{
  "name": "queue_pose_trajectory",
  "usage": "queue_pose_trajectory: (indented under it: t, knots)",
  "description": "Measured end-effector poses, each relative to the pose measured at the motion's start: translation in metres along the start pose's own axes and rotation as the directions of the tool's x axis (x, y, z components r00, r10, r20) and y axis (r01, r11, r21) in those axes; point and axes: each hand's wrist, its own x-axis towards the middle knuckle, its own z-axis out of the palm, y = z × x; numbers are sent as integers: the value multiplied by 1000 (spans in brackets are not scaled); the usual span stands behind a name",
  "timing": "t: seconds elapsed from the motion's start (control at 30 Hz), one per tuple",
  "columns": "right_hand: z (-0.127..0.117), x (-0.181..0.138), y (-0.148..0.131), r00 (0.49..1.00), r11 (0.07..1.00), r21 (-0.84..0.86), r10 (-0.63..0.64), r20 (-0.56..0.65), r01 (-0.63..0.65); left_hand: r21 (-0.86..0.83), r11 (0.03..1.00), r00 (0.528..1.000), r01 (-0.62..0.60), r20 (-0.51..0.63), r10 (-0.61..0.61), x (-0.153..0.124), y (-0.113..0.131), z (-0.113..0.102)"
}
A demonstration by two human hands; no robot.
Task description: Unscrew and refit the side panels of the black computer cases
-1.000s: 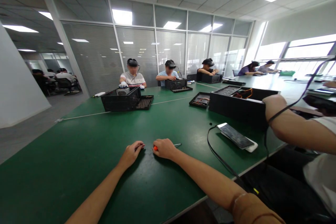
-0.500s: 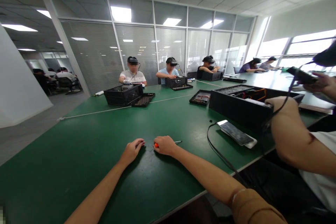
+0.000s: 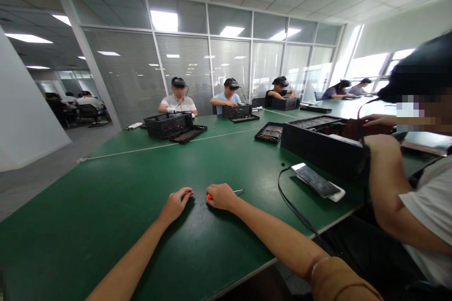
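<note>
My right hand [image 3: 221, 196] rests on the green table [image 3: 158, 169], its fingers wrapped round a screwdriver [image 3: 209, 196]. The orange handle end peeks out at the left of the fist, and the thin metal shaft points out to the right. Most of the handle is hidden under the palm. To the left, my left hand [image 3: 177, 203] lies on its side on the tabletop, fingers curled together and thumb against them. Nothing shows in it. A small gap of table separates the two hands.
A co-worker [image 3: 420, 183] at my right reaches into a black computer case [image 3: 321, 146]. Nearby lie a phone [image 3: 314, 180], a black cable [image 3: 293, 204] and a black tray [image 3: 269, 132]. Across the table, people work at other black cases [image 3: 167, 125].
The co-worker at right has leaned forward, bringing a dark object down to the case. Across the table, the left case has shifted slightly. My hands stay in place.
</note>
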Motion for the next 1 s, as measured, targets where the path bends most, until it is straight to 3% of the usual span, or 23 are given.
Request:
queue_pose_trajectory:
  t: [1.0]
  knots:
    - [5, -1, 3, 999, 1000, 12, -28, -36, 28, 154, 984, 995, -93, -9, 95, -2, 4, -2]
